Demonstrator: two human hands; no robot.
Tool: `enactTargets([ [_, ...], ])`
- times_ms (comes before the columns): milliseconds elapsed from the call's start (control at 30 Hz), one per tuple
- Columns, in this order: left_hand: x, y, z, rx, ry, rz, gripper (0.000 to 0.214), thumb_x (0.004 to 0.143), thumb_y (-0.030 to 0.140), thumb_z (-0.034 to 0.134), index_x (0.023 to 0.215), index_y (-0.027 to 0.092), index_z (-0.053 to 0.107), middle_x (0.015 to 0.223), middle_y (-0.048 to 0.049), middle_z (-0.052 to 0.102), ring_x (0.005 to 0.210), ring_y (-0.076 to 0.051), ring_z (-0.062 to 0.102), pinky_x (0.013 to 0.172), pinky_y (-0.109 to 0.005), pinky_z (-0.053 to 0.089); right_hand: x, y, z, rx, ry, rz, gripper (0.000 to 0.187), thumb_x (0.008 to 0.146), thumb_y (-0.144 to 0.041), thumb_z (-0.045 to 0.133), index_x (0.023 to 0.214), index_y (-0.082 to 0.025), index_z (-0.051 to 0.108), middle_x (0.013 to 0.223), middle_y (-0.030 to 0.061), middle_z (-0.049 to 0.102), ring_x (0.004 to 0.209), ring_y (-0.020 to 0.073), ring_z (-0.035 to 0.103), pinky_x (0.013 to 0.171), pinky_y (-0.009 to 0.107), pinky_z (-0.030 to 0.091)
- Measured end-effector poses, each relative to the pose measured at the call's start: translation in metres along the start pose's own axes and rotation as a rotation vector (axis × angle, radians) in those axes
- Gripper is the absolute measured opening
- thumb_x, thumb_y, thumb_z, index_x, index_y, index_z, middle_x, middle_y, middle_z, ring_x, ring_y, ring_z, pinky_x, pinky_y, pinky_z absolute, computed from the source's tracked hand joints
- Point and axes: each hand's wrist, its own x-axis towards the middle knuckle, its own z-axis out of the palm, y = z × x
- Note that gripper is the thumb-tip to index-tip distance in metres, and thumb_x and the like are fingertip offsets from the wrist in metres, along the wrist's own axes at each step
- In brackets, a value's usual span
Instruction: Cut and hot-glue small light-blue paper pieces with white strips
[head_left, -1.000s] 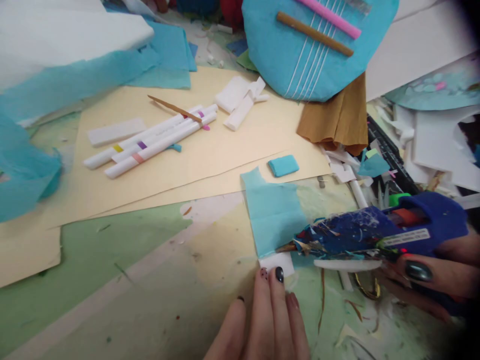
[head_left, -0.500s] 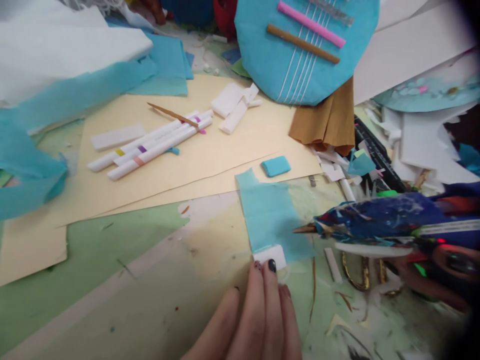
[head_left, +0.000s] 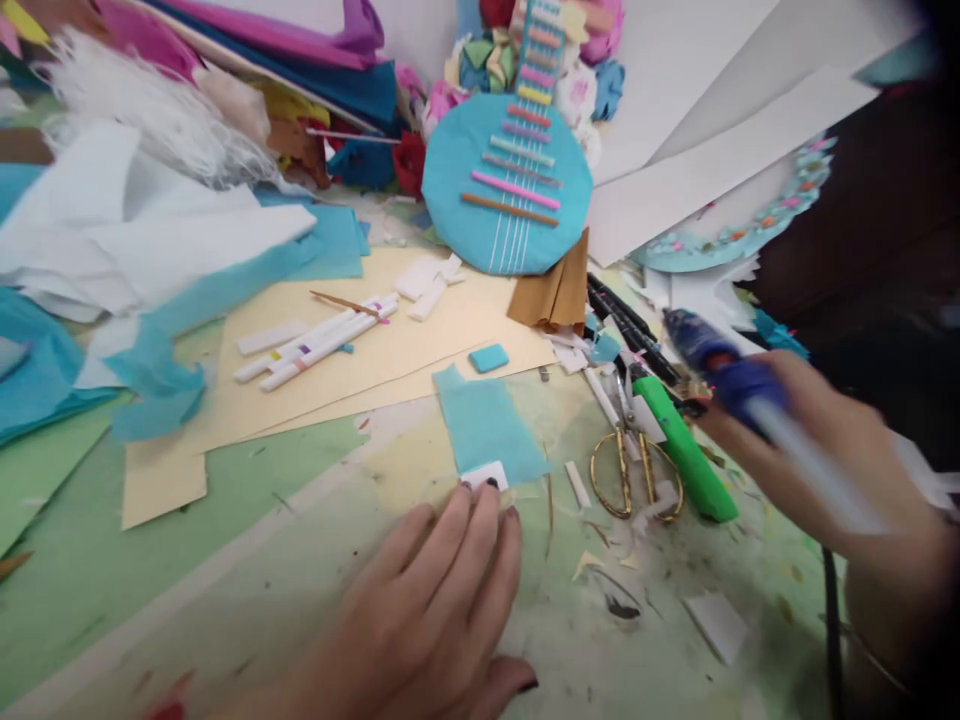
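My left hand (head_left: 450, 580) lies flat on the table with its fingers stretched out. Its fingertips press on a small white rectangular piece (head_left: 487, 474) at the near edge of a light-blue paper strip (head_left: 489, 425). At the right, my right hand (head_left: 817, 440) is wrapped around a blue glue gun (head_left: 742, 380), blurred by motion, whose nozzle points up and left. A clear glue stick (head_left: 821, 470) sticks out of its rear. Just beyond the strip sits a small blue-wrapped block (head_left: 489, 357).
Gold-handled scissors (head_left: 626, 475) and a green tool (head_left: 686, 450) lie between my hands. White markers (head_left: 330, 345) rest on cream card (head_left: 405, 365). Behind stands a round blue paper instrument with strings (head_left: 457, 150). Crumpled white and blue paper (head_left: 195, 250) covers the left.
My right hand has drawn the glue gun away from the blue strip, up and to the right. The view has shifted back, showing more table. My left fingertips stay on the white piece.
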Motion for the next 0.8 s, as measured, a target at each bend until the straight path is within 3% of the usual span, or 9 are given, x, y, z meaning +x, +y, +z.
enactTargets([
  [33,0.001,0.000,0.000,0.004,0.010,-0.001,0.061,0.087,0.056,0.044,0.128,0.012,0.052,0.131,-0.0142,0.055,0.121,-0.029,0.046,0.100,-0.040,0.034,0.005,-0.006,0.005,-0.227,0.041,-0.034,0.036,0.078,-0.042,0.062,0.102,-0.022,0.045,0.082,0.0072,0.056,0.063,0.0184,0.047,0.055,0.030,0.030],
  [100,0.001,0.001,0.000,0.012,0.032,-0.001,0.061,0.087,0.056,0.043,0.127,0.012,0.053,0.129,-0.0140,0.056,0.120,-0.029,0.047,0.098,-0.041,0.034,0.008,-0.011,0.016,-0.413,0.000,-0.051,0.031,0.082,-0.043,0.053,0.100,-0.021,0.041,0.085,0.0075,0.056,0.068,0.0206,0.051,0.059,0.031,0.034],
  [167,0.002,0.001,0.001,0.012,0.041,-0.002,0.061,0.087,0.057,0.043,0.126,0.013,0.054,0.128,-0.0137,0.058,0.118,-0.029,0.048,0.097,-0.041,0.033,0.002,-0.006,0.024,-0.485,-0.049,-0.007,0.028,0.085,-0.044,0.045,0.099,-0.021,0.038,0.089,0.0084,0.056,0.071,0.0222,0.055,0.061,0.033,0.038],
  [333,0.002,0.002,0.001,0.018,0.026,-0.010,0.060,0.087,0.057,0.043,0.126,0.013,0.054,0.127,-0.0142,0.058,0.120,-0.030,0.047,0.098,-0.042,0.031,-0.014,0.019,0.032,-0.538,-0.027,0.097,0.031,0.087,-0.048,0.037,0.097,-0.019,0.040,0.095,0.0105,0.057,0.074,0.0242,0.060,0.063,0.036,0.044],
  [467,0.001,0.004,0.001,0.023,0.048,0.007,0.060,0.088,0.055,0.042,0.126,0.010,0.053,0.127,-0.0158,0.058,0.122,-0.030,0.046,0.100,-0.042,0.029,-0.015,0.019,0.018,-0.603,0.017,-0.140,0.042,0.086,-0.048,0.041,0.108,-0.013,0.046,0.101,0.0173,0.056,0.089,0.0306,0.059,0.075,0.043,0.047],
  [533,0.001,0.004,0.000,0.021,0.044,0.008,0.060,0.088,0.055,0.041,0.126,0.010,0.053,0.128,-0.0163,0.058,0.121,-0.030,0.048,0.099,-0.042,0.030,-0.014,0.002,0.007,-0.714,0.124,-0.301,0.043,0.085,-0.046,0.042,0.108,-0.011,0.051,0.103,0.0218,0.055,0.097,0.0364,0.057,0.081,0.049,0.045],
  [600,0.002,0.004,-0.001,0.021,0.035,0.007,0.060,0.089,0.055,0.041,0.126,0.010,0.053,0.129,-0.0166,0.057,0.120,-0.031,0.049,0.097,-0.042,0.031,-0.008,-0.026,0.001,-0.740,0.241,-0.424,0.038,0.086,-0.042,0.038,0.104,-0.014,0.056,0.102,0.0205,0.058,0.097,0.0362,0.057,0.082,0.050,0.045],
  [700,0.002,0.004,-0.003,0.018,0.020,0.002,0.060,0.089,0.055,0.041,0.127,0.010,0.052,0.132,-0.0167,0.055,0.120,-0.031,0.049,0.097,-0.041,0.032,0.014,-0.077,0.014,-0.529,0.136,-0.619,0.025,0.087,-0.030,0.044,0.103,-0.019,0.059,0.104,0.0122,0.062,0.094,0.0266,0.061,0.080,0.040,0.047],
  [800,0.001,0.005,-0.002,0.014,0.034,0.005,0.059,0.089,0.053,0.042,0.126,0.009,0.052,0.132,-0.0172,0.054,0.120,-0.030,0.049,0.098,-0.040,0.032,0.049,-0.113,0.050,-0.353,-0.165,-0.677,0.018,0.086,-0.029,0.052,0.099,-0.020,0.060,0.101,0.0091,0.066,0.096,0.0233,0.061,0.078,0.033,0.047],
])
